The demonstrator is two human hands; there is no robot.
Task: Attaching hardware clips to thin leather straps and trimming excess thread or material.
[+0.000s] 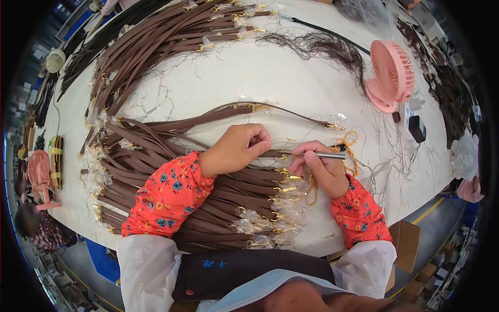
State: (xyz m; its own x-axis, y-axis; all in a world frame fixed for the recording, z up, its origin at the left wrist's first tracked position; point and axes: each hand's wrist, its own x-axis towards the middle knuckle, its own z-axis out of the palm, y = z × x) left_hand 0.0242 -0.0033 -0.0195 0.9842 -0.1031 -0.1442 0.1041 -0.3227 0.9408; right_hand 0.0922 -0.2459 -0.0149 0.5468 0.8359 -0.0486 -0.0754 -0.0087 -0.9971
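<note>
My left hand (pixel 236 149) is closed, its thumb and fingers curled together above the pile of brown straps (pixel 218 192). Whatever it pinches, if anything, is too small to see. A slim silver metal tool (pixel 328 155) lies in my right hand (pixel 325 171), gripped between thumb and fingers and pointing right. Between both hands runs the end of one brown strap (pixel 270 154), close to the right fingertips. Gold metal hooks (pixel 283 174), many in clear plastic wrap, sit at the strap ends. An orange cord (pixel 351 151) loops beside the right hand.
A second bundle of brown straps (pixel 150 39) covers the far left of the white table (pixel 208 80). Dark loose threads (pixel 322 44) lie at the back. At the right stand a pink fan (pixel 391 73) and a small black box (pixel 417 129). A cardboard box (pixel 405 244) is below the edge.
</note>
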